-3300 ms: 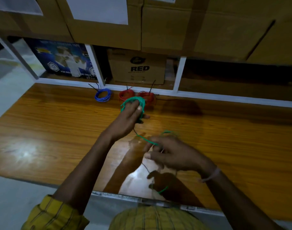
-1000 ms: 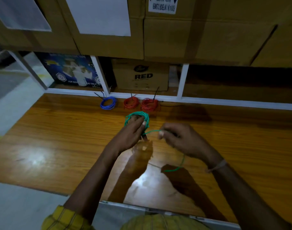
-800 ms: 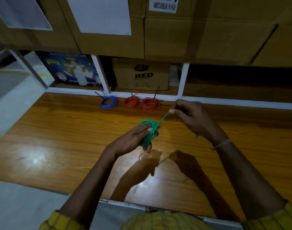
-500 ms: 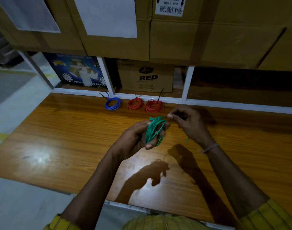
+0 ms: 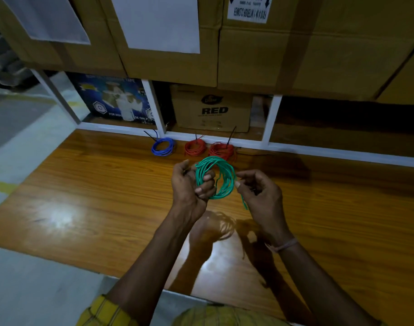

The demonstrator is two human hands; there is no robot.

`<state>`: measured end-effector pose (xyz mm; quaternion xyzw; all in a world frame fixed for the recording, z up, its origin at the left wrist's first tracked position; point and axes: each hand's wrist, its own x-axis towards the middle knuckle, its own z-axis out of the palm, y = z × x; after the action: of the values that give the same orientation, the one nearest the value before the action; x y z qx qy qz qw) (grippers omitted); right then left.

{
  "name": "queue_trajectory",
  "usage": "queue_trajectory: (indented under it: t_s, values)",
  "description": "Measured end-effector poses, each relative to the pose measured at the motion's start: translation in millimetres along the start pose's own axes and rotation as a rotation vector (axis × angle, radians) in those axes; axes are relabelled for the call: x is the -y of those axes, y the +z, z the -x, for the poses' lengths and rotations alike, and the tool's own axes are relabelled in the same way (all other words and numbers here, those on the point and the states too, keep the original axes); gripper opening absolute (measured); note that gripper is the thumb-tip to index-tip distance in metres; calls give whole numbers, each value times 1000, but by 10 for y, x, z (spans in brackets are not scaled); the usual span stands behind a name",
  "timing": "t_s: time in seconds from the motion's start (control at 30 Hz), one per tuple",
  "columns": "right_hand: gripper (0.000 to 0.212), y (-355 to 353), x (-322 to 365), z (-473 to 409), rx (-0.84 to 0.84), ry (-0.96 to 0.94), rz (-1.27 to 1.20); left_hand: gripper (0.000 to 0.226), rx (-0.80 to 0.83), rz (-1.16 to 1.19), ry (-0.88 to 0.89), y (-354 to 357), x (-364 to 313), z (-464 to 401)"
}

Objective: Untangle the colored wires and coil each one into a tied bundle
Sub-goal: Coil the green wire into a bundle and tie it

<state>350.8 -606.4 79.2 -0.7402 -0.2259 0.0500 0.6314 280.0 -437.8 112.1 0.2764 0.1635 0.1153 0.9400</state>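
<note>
Both forearms rise from the bottom edge of the frame and meet just above its centre, over the wooden desk (image 5: 88,208). The left hand (image 5: 189,184) is turned with its back toward the left of the frame, fingers curled round the left side of the green wire coil (image 5: 216,178), clamping the loops against the palm. The right hand (image 5: 260,191) sits just to the right of the coil, fingers bent inward; its thumb and forefinger appear to pinch the coil's right edge where the loose green end (image 5: 244,203) hangs down in front of the palm. A thin band circles the right wrist (image 5: 282,245). The coil is held upright in the air above the desk, a rough ring of several loops between the two hands, with its shadow on the glossy wood below.

Toward the upper centre of the frame, at the back edge of the desk, lie a blue wire bundle (image 5: 163,147) and two red wire bundles (image 5: 195,147) (image 5: 222,150) side by side, each with a dark tie sticking up. Behind them a white shelf frame (image 5: 271,118) holds a brown carton (image 5: 214,109) marked RED.
</note>
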Motion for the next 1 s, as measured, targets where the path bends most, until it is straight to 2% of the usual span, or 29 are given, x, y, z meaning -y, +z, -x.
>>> queue_trajectory:
  t_s: [0.13, 0.3, 0.37, 0.5, 0.6, 0.67, 0.73, 0.83, 0.93, 1.0]
  values:
    - [22, -1, -25, 9, 11, -58, 35, 51, -18, -27, -4, 10, 34, -53]
    - [14, 19, -57, 18, -58, -128, 65, 42, -173, -113, -49, 9, 126, -158]
    - [17, 41, -75, 22, -60, -142, 82, 37, -218, -101, -54, 1, 161, -199]
    - [26, 115, -219, -20, -64, -112, 86, 42, -232, -53, -95, -20, 193, -290]
    - [24, 166, -347, -94, -50, -32, -30, 37, -266, -100, -76, -41, 195, -393]
    - [20, 162, -394, -158, -24, -22, -36, 30, -300, -242, 5, -61, 163, -452]
    - [13, 131, -449, -275, 27, -24, 25, 30, -313, -535, 130, -121, 101, -509]
    - [15, 69, -620, -610, 67, 61, 106, 29, -249, -913, 297, -229, -2, -585]
    - [9, 13, -879, -1117, 30, 108, 214, 36, -183, -1010, 343, -231, -86, -652]
    - [9, -12, -1078, -1487, 62, 140, 389, 40, -166, -1049, 348, -215, -132, -695]
